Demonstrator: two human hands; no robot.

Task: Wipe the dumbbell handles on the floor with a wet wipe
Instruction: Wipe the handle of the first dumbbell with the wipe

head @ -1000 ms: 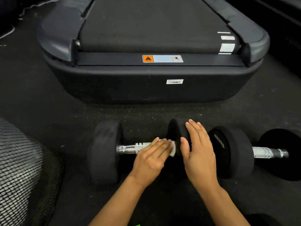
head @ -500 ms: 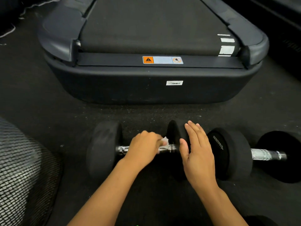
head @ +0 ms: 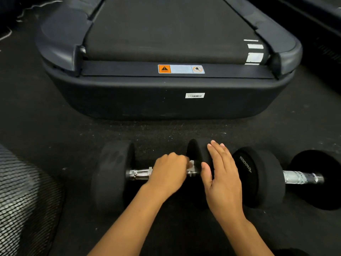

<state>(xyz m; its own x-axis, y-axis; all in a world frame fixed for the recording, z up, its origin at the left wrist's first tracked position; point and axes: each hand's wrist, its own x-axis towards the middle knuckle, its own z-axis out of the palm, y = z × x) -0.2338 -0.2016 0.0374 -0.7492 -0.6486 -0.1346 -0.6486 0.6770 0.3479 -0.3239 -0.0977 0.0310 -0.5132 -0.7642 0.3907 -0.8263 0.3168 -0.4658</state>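
Note:
Two black dumbbells lie end to end on the dark floor. The left dumbbell has a chrome handle. My left hand is curled over the right part of that handle, shut on a white wet wipe whose corner peeks out by my fingers. My right hand rests flat, fingers together, on the left dumbbell's right weight. The right dumbbell lies further right, its chrome handle bare.
The rear end of a treadmill stands just beyond the dumbbells. A grey mesh object fills the lower left corner. Dark rubber floor lies to the left of the dumbbells.
My left hand has gone from lying flat on the handle to curling around it with the wipe, shifting slightly left. My right hand stays on the weight.

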